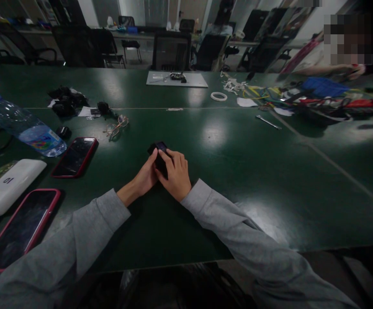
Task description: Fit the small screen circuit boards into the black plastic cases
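Note:
Both of my hands meet over the dark green table [225, 171], wrapped around one small black device [159, 150] with a glint on its top face. My left hand [146, 177] grips it from the left, thumb up along its side. My right hand [175, 174] covers it from the right, fingers curled over the top. Most of the device is hidden by my fingers. Grey sleeves cover both forearms.
At the left lie a water bottle [24, 124], two red-cased phones [75, 156] [21, 227] and a white power bank [11, 184]. Glasses [117, 125] and black parts [66, 102] sit behind. A wrench [268, 122], tape roll [218, 96], cables [328, 101] and another person [334, 60] are at the far right.

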`<state>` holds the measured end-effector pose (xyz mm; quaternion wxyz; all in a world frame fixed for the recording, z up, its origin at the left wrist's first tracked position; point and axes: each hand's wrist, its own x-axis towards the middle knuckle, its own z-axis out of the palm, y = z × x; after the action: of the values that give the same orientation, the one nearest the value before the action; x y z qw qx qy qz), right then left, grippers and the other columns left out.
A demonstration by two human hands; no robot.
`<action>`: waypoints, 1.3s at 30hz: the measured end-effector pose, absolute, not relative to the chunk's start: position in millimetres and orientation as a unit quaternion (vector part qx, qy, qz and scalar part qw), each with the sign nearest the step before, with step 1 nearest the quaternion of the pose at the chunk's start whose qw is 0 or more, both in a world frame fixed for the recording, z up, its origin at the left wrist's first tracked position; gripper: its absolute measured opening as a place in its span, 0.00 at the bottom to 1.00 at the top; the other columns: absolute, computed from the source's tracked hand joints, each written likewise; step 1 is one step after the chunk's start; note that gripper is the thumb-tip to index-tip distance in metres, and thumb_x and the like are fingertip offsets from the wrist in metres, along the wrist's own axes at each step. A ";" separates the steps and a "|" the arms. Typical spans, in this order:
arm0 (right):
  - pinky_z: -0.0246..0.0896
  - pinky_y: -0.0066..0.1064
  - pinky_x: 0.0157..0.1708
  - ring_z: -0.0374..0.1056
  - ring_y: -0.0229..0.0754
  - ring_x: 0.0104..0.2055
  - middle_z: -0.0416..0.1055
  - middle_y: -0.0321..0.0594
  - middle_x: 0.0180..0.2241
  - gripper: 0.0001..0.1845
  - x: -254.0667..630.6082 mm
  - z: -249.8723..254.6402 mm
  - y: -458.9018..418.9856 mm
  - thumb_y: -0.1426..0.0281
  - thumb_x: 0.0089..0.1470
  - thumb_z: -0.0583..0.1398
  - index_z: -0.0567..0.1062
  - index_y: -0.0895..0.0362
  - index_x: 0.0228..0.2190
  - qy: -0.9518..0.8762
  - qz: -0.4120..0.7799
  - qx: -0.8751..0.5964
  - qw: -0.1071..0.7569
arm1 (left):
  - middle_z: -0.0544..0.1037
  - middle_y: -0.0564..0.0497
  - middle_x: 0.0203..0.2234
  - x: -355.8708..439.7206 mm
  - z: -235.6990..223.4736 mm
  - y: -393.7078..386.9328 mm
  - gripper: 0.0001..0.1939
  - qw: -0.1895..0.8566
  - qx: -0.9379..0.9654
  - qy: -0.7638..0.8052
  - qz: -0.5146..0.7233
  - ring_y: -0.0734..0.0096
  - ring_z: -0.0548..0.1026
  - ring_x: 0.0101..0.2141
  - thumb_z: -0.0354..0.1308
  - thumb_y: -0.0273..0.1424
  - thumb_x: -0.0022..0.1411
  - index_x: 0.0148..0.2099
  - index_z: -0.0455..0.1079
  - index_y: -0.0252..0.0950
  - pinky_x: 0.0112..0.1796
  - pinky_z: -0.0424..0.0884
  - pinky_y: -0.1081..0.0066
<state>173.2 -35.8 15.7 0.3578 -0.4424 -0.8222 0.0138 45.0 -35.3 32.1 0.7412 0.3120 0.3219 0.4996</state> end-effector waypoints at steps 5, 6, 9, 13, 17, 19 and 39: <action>0.55 0.50 0.58 0.51 0.54 0.63 0.56 0.49 0.61 0.27 172.3 21.4 -43.2 0.63 0.62 0.54 0.60 0.54 0.61 -0.862 0.037 -0.379 0.334 | 0.80 0.42 0.41 32.7 31.3 -25.9 0.39 0.757 0.259 0.334 0.498 0.54 0.76 0.47 0.49 0.62 0.57 0.54 0.71 0.34 0.48 0.70 0.58; 0.54 0.50 0.59 0.51 0.53 0.63 0.56 0.49 0.61 0.28 173.2 22.2 -43.4 0.62 0.62 0.54 0.58 0.53 0.61 -0.856 0.052 -0.378 0.350 | 0.80 0.42 0.40 31.3 30.4 -24.4 0.39 0.757 0.249 0.337 0.501 0.55 0.76 0.46 0.49 0.62 0.57 0.53 0.72 0.34 0.47 0.70 0.58; 0.52 0.52 0.60 0.51 0.53 0.62 0.57 0.49 0.59 0.31 176.2 20.3 -39.4 0.60 0.60 0.56 0.57 0.53 0.61 -0.789 0.102 -0.421 0.435 | 0.80 0.44 0.42 30.4 27.3 -22.1 0.37 0.754 0.231 0.336 0.515 0.57 0.76 0.46 0.49 0.61 0.58 0.54 0.72 0.36 0.48 0.70 0.58; 0.60 0.49 0.53 0.62 0.49 0.52 0.63 0.49 0.49 0.31 178.7 7.8 -26.0 0.56 0.56 0.60 0.59 0.54 0.56 -0.681 0.243 -0.462 0.513 | 0.80 0.46 0.45 31.8 24.6 -21.9 0.35 0.751 0.231 0.325 0.526 0.60 0.76 0.48 0.49 0.59 0.59 0.57 0.70 0.39 0.50 0.69 0.60; 0.65 0.43 0.49 0.67 0.44 0.44 0.67 0.41 0.40 0.30 178.6 -0.3 -15.5 0.52 0.52 0.63 0.59 0.52 0.49 -0.612 0.476 -0.395 0.492 | 0.79 0.46 0.46 31.3 24.2 -21.9 0.38 0.757 0.236 0.322 0.517 0.60 0.75 0.50 0.48 0.61 0.58 0.59 0.67 0.40 0.51 0.68 0.60; 0.64 0.43 0.51 0.68 0.43 0.46 0.68 0.40 0.41 0.31 178.8 1.1 -13.3 0.53 0.49 0.65 0.59 0.51 0.48 -0.573 0.543 -0.367 0.492 | 0.79 0.46 0.47 31.4 25.1 -22.4 0.40 0.759 0.251 0.321 0.508 0.60 0.75 0.50 0.46 0.62 0.58 0.60 0.66 0.40 0.52 0.68 0.60; 0.66 0.35 0.42 0.68 0.38 0.38 0.69 0.34 0.36 0.31 185.7 11.0 -8.8 0.62 0.37 0.72 0.64 0.53 0.40 -0.427 0.652 -0.380 0.498 | 0.73 0.41 0.53 12.2 18.1 -12.2 0.32 0.604 0.479 0.397 0.498 0.56 0.70 0.55 0.71 0.32 0.48 0.55 0.67 0.35 0.58 0.61 0.55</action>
<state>185.7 -8.8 11.0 0.4976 -0.3800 -0.4274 0.6522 12.2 -12.2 18.1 0.6045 0.4786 0.3966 0.4983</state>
